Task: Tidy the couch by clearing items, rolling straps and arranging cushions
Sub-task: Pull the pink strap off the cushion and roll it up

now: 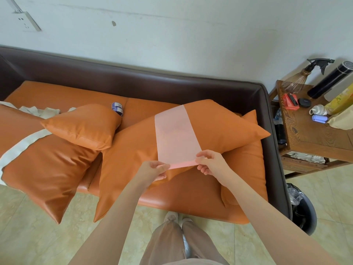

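**Pink strap held at its near end over the big cushion**

The pink strap (pixel 175 136) lies flat across the large orange cushion (pixel 219 127), running from the cushion's far edge down to its near edge. At that near edge the strap's end is turned over into a narrow fold. The left hand (pixel 155 169) pinches the left corner of this fold between thumb and fingers, and the right hand (pixel 210 163) pinches the right corner in the same way, so both hands grasp the strap.

The large orange cushion rests tilted on the couch (pixel 172 83), a dark brown frame with orange seat pads. To the cushion's left sits a small orange cushion (pixel 84 125), lying partly on another long orange cushion (pixel 47 163) that hangs over the couch's front edge. A white strap (pixel 21 148) crosses that long cushion, and pale cloth (pixel 38 111) is bunched behind it. Behind the small cushion, a purple-and-white roll (pixel 117 109) stands on the seat.

To the right of the large cushion, past the couch arm, is a wooden side table (pixel 309 134) bearing a spray bottle (pixel 301 77), a black cylinder (pixel 330 81) and small items. A black bin (pixel 303 211) stands on the tiled floor near the couch's right front corner.
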